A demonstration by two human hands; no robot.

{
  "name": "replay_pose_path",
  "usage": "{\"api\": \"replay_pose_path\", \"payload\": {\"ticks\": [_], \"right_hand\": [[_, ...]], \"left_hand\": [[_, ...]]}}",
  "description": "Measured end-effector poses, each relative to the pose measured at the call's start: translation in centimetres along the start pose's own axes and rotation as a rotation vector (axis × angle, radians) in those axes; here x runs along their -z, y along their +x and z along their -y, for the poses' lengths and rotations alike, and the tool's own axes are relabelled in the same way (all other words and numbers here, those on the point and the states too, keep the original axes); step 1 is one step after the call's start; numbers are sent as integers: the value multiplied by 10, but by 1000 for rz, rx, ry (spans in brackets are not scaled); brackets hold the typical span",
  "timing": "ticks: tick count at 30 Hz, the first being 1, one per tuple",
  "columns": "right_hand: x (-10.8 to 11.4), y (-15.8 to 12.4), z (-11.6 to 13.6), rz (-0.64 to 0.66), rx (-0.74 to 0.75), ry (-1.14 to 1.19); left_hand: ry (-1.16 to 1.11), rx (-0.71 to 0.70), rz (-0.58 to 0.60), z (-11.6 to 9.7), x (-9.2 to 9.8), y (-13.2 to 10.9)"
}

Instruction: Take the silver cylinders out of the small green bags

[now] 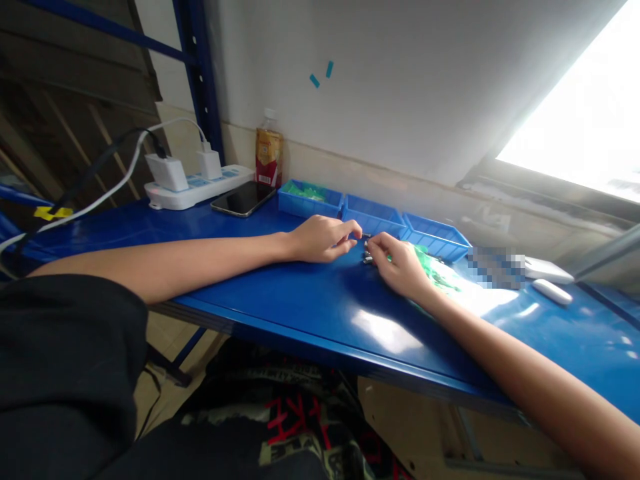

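As forearms lie flat, left hand (323, 239) and right hand (400, 267) pinch small dark parts (368, 257) (grips closed).

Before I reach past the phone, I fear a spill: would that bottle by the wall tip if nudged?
Likely tippy: the bottle stands upright, tall and narrow. It looks like thin capped plastic, so probably light, not fragile; how full it is I cannot tell.
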State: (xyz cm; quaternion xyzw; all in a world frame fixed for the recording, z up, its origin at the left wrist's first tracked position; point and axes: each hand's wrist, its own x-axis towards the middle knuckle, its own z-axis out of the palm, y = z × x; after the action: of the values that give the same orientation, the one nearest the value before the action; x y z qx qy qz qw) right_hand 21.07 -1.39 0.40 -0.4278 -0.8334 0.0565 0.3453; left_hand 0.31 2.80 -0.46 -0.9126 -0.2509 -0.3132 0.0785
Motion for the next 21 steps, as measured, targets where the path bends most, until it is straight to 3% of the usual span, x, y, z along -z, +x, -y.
{"api": "replay_pose_path", "payload": {"ticks": [4, 9, 14, 21], "right_hand": [[0, 3, -10, -66, 25, -169], [-7, -2, 5, -4, 97, -199], [-8, -5, 20, 68, 68, -127], [-9, -7, 14, 81, 101, -170]], "left_hand": [[-32, -9, 17, -2, 1, 1], [-17, -107, 7, -5, 4, 0], [-40, -198, 48, -4, 5, 0], [-62, -102, 108, -2, 5, 1]]}}
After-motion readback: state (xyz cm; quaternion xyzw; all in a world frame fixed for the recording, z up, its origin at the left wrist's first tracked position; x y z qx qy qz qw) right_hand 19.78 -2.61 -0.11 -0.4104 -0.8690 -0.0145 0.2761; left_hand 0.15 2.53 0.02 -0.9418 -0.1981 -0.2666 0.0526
